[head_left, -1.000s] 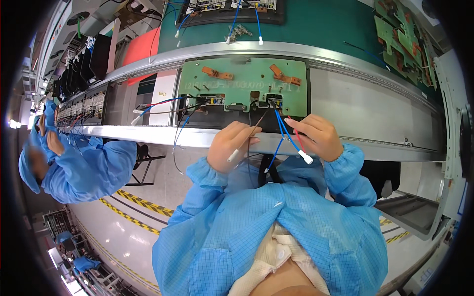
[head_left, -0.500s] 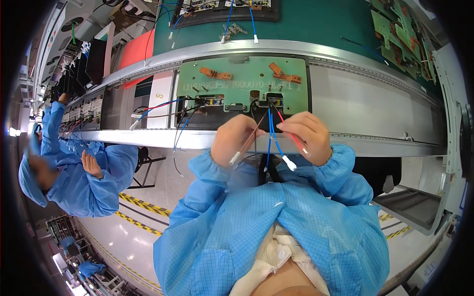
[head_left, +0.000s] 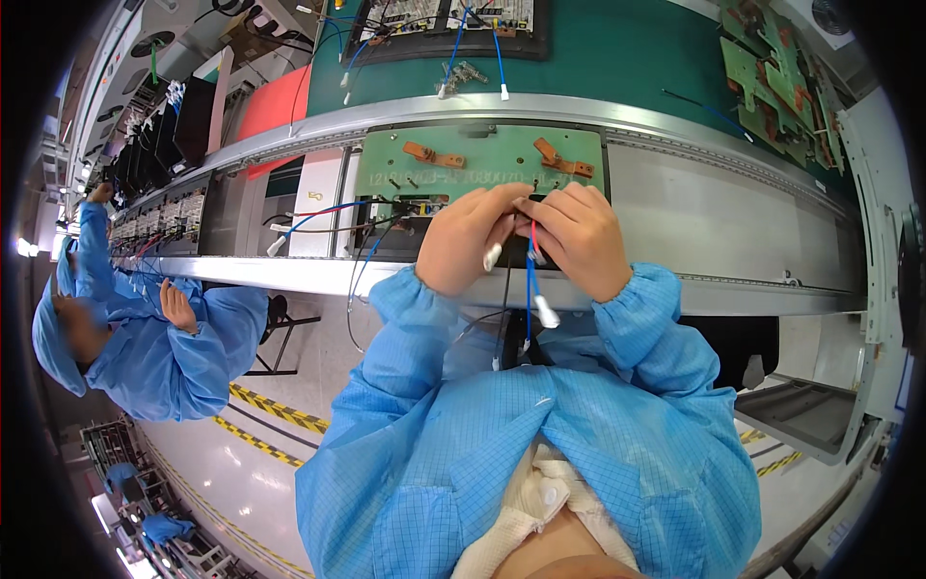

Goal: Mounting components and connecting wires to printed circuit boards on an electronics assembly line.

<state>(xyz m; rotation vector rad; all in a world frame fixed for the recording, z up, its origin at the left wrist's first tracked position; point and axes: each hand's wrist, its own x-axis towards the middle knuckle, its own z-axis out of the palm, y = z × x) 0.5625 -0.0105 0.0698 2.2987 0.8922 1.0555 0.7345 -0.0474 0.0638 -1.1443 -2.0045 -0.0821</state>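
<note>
A green fixture plate (head_left: 482, 145) with two brown clamps (head_left: 434, 155) lies over circuit boards on the rail in front of me. My left hand (head_left: 468, 239) is closed on a brown wire, whose white connector (head_left: 493, 256) hangs below its fingers. Close beside it, my right hand (head_left: 582, 241) pinches a red wire (head_left: 534, 234). The fingertips of both hands nearly meet at the plate's near edge and hide the wire roots. Between the hands, blue wires (head_left: 530, 280) dangle, one ending in a white connector (head_left: 547, 312).
More wires (head_left: 323, 210) stick out left of the plate. Behind the metal rail (head_left: 675, 118), a green mat holds a black tray of boards (head_left: 444, 53), loose screws (head_left: 466, 75) and stacked green plates (head_left: 772, 82). A co-worker in blue (head_left: 193, 347) sits at the left.
Both hands have moved up toward the plate and closer together, bringing the brown and red wires with them. The view has shifted slightly.
</note>
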